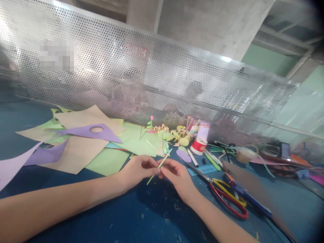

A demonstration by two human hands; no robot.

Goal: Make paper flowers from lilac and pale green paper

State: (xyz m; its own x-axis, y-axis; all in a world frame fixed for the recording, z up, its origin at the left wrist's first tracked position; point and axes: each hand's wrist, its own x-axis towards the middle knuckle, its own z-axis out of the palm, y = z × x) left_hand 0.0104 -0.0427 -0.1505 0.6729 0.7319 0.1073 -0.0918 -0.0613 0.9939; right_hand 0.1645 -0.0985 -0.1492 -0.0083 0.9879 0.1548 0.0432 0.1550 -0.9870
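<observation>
Both my hands meet over the blue table [141,216], pinching a thin light-green paper strip [164,158] that slants up to the right. My left hand [138,168] grips its lower part with curled fingers. My right hand [177,173] pinches it near the middle. The strip's lower end [150,181] sticks out below my fingers.
Green, tan and purple paper sheets [83,141] lie at the left. Red-handled scissors [225,195] and a blue tool [250,199] lie at the right. A red-and-white cup [198,145], curled paper pieces [174,133] and pens stand by a perforated metal screen [162,77]. Other people sit behind it.
</observation>
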